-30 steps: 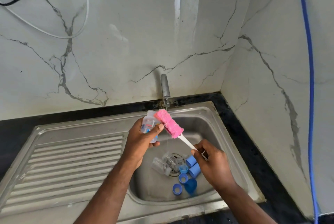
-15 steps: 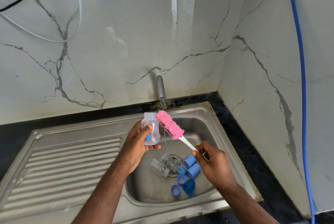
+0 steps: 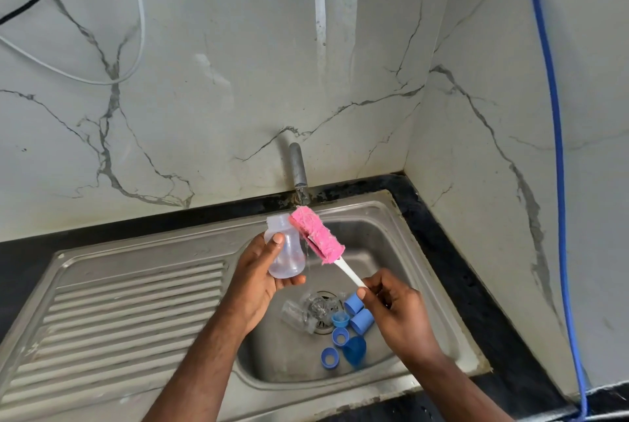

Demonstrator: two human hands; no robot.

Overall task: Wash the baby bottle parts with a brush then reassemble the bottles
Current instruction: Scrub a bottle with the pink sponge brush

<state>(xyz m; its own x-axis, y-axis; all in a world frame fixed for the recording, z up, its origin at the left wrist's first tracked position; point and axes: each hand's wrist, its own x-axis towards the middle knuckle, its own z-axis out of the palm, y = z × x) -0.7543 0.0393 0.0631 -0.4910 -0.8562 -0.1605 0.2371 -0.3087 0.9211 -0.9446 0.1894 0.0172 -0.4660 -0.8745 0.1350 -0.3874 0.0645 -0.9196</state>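
My left hand (image 3: 258, 273) grips the bottle (image 3: 287, 256) upright; right hand (image 3: 398, 311) pinches the brush (image 3: 318, 239) by its handle, head under the tap (image 3: 297, 168) (wetting it first, I reckon).

Soft, even light is filling the room; the steel sink (image 3: 136, 302) is glinting mildly, and the view is bending slightly at its edges.
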